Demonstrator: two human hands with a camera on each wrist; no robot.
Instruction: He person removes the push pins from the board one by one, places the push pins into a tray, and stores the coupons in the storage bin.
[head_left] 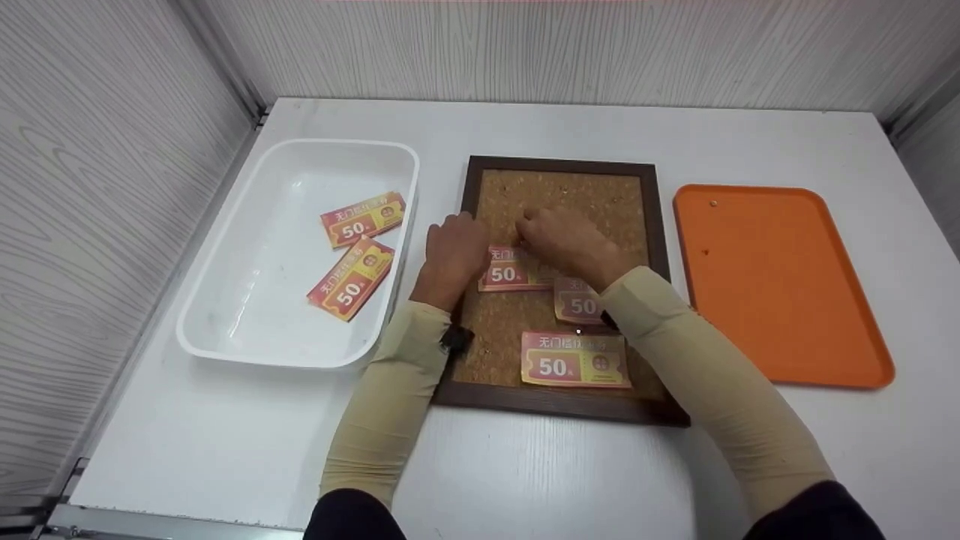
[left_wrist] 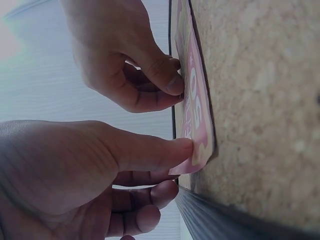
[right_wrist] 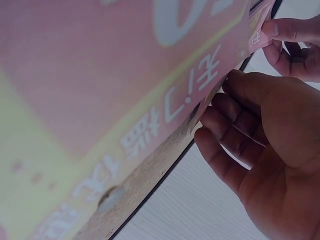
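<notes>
On the framed cork board (head_left: 495, 360), my left hand (head_left: 457, 251) (left_wrist: 100, 170) pinches the left end of a pink and yellow coupon (head_left: 502, 276) (left_wrist: 197, 117), thumb on its face. To its right, my right hand (head_left: 570, 244) (left_wrist: 120, 55) (right_wrist: 270, 130) has thumb and fingers together at the coupon's upper edge; a tiny glint between the tips looks like a pin, mostly hidden. A second coupon (head_left: 576, 306) lies lower right, partly under my right wrist. A third coupon (head_left: 559, 367) lies nearer the board's bottom edge, with a small pin head (head_left: 578, 331) at its top.
A white bin (head_left: 225, 300) on the left holds more coupons (head_left: 352, 279) (head_left: 360, 221). On the right is an orange tray (head_left: 780, 292) with a couple of tiny pieces (head_left: 713, 203) in it. Walls stand behind and at both sides of the white table (head_left: 562, 480).
</notes>
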